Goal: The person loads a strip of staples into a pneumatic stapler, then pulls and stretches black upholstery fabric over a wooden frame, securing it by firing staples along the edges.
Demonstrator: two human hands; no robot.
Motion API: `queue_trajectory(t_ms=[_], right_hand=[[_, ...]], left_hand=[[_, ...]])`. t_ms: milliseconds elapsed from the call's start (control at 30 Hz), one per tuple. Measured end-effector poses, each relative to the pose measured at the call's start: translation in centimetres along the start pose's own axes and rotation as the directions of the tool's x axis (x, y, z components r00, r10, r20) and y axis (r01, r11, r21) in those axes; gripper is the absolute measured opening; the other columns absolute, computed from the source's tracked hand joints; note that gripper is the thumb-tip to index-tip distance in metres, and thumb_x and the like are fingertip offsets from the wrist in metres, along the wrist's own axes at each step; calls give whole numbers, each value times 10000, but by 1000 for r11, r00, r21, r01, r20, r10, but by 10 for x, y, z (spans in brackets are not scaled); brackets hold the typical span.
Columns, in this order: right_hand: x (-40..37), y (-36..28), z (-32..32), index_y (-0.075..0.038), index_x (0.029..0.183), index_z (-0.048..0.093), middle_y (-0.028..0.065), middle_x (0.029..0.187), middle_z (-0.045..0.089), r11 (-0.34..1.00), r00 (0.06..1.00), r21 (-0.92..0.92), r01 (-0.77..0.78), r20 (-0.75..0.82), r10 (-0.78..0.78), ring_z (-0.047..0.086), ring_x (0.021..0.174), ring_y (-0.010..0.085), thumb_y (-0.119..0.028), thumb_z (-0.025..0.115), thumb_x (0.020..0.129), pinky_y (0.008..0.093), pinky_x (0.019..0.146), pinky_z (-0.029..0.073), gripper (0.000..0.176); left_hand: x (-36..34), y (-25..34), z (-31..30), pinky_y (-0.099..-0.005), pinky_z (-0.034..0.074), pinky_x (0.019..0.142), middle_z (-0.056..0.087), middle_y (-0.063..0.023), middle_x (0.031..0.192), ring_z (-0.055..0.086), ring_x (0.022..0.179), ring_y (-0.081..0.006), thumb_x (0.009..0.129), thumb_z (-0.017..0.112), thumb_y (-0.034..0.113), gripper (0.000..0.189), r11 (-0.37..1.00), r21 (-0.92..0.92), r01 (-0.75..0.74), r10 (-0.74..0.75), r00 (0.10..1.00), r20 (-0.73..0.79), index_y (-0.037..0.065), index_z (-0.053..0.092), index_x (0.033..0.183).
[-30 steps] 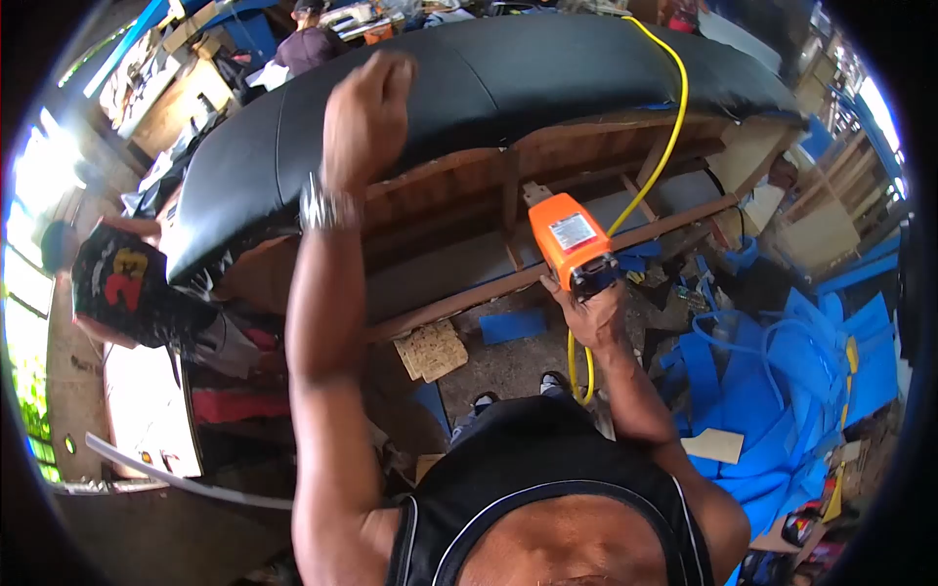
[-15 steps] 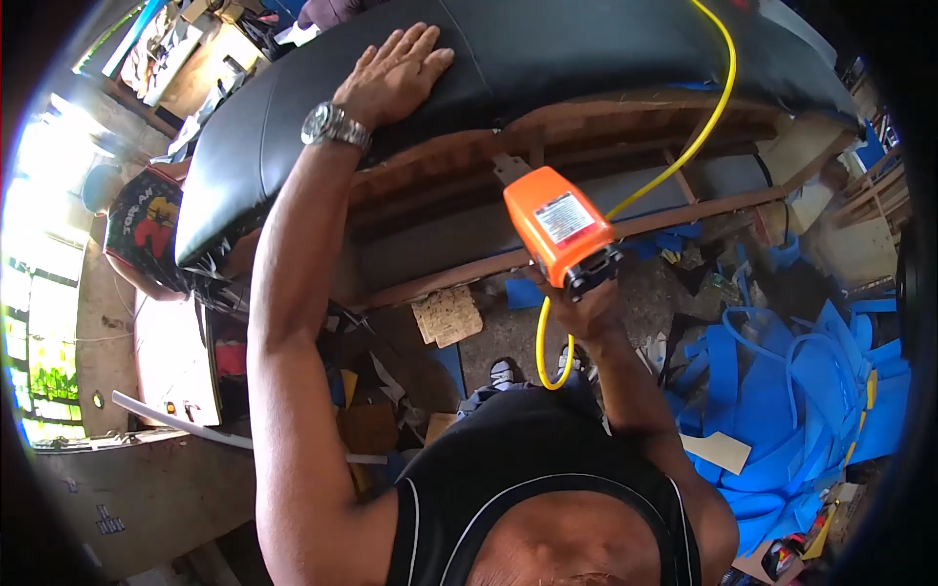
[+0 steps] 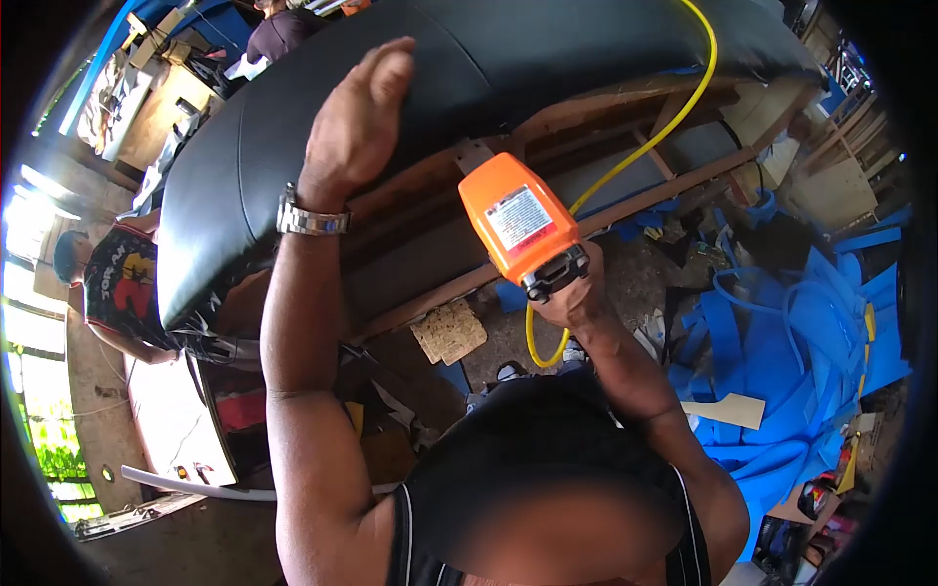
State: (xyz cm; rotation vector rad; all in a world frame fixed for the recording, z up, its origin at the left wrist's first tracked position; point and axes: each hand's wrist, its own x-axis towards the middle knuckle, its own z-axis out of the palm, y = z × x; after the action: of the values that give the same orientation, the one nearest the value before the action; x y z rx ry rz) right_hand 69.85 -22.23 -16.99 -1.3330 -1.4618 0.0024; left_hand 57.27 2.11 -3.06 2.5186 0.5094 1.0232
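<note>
My right hand point(image 3: 575, 296) is wrapped round the handle of an orange staple gun point(image 3: 520, 217), partly hidden beneath it. The gun's metal nose point(image 3: 476, 156) points at the lower edge of the black upholstered cover point(image 3: 283, 137), by the wooden frame point(image 3: 430, 289). A yellow air hose point(image 3: 674, 122) passes by the gun and loops below my right hand. My left hand point(image 3: 354, 127), with a metal watch point(image 3: 311, 221) on its wrist, is turned edge-on over the black cover. Its fingers are stretched out and hold nothing.
A heap of blue foam strips point(image 3: 752, 342) covers the floor at right. A piece of chipboard point(image 3: 449, 330) lies below the frame. One person point(image 3: 122, 278) is at the left end of the upholstered piece, another point(image 3: 283, 37) behind it. A pale tube point(image 3: 215, 486) lies at lower left.
My left hand has turned from flat on the cover to edge-on and moved left and down. The staple gun has shifted left and slightly up, still in my right hand. The view has shifted.
</note>
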Motion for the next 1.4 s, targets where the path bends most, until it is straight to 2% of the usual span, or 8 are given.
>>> queue_trajectory(t_ms=[67, 333, 467, 533, 733, 833, 1067, 1400], right_hand=[[-2, -5, 4, -12, 1187, 634, 144, 1010, 731, 1000, 1000, 19, -17, 26, 16, 744, 946, 316, -151, 868, 758, 380, 856, 604, 507], [-2, -23, 26, -45, 1222, 652, 146, 882, 723, 993, 995, 76, -86, -45, 89, 734, 789, 333, -157, 841, 776, 384, 679, 587, 497], [-39, -12, -28, -108, 1203, 661, 136, 909, 729, 982, 988, -143, -125, -111, 109, 726, 836, 352, -182, 837, 778, 396, 703, 587, 465], [-54, 1, -72, -146, 1200, 662, 132, 930, 730, 935, 973, -291, -202, -168, 158, 730, 854, 335, -218, 838, 770, 413, 707, 587, 470], [-71, 78, -254, -181, 1327, 604, 96, 890, 684, 519, 951, -799, -303, -220, 216, 693, 802, 337, -222, 864, 688, 453, 665, 551, 690], [-49, 116, -353, -206, 1384, 574, 138, 1022, 707, 489, 943, -811, -323, -320, 91, 690, 882, 388, -208, 812, 741, 482, 725, 558, 685], [71, 222, -540, -224, 1415, 552, 79, 1047, 683, 188, 988, -974, -129, -143, -64, 675, 942, 324, -223, 826, 754, 470, 816, 523, 715], [247, 359, -559, -268, 1407, 546, 103, 1048, 729, 244, 998, -970, 11, 24, 51, 697, 1001, 343, -524, 698, 882, 489, 886, 532, 604]], left_hand=[[6, -15, -5, -387, 374, 1146, 657, -174, 1314, 564, 1307, -253, 1094, 301, 545, 668, 956, -292, -11, -17, 995, -94, 0, 608, 1328], [3, -7, -19, -348, 428, 1058, 693, -167, 1260, 592, 1261, -244, 1093, 259, 570, 729, 781, -591, 205, -305, 949, -75, -32, 610, 1311], [-3, 0, -15, -365, 475, 1031, 731, -178, 1132, 677, 1105, -261, 1107, 363, 472, 620, 868, -460, 189, -263, 959, -103, -68, 636, 1242], [-7, 27, -10, -352, 511, 924, 744, -133, 1053, 693, 1010, -211, 1072, 501, 312, 371, 993, -38, 114, -118, 985, -123, -1, 688, 1139], [-7, 126, 87, -353, 520, 905, 739, -145, 1027, 702, 983, -245, 965, 663, 127, 169, 992, -125, -5, -5, 997, -82, 22, 719, 1086], [32, 154, 146, -444, 456, 1062, 685, -175, 1257, 608, 1249, -345, 931, 716, 216, 371, 974, 145, -174, 186, 980, -75, 15, 652, 1236], [118, 189, 241, -450, 337, 1176, 583, -176, 1428, 498, 1378, -317, 888, 728, 438, 660, 854, 518, -41, 59, 998, -19, 5, 572, 1360], [140, 213, 268, -456, 440, 1064, 642, -102, 1356, 587, 1239, -314, 874, 737, 417, 511, 783, 623, -4, 51, 997, -58, 114, 676, 1280]])
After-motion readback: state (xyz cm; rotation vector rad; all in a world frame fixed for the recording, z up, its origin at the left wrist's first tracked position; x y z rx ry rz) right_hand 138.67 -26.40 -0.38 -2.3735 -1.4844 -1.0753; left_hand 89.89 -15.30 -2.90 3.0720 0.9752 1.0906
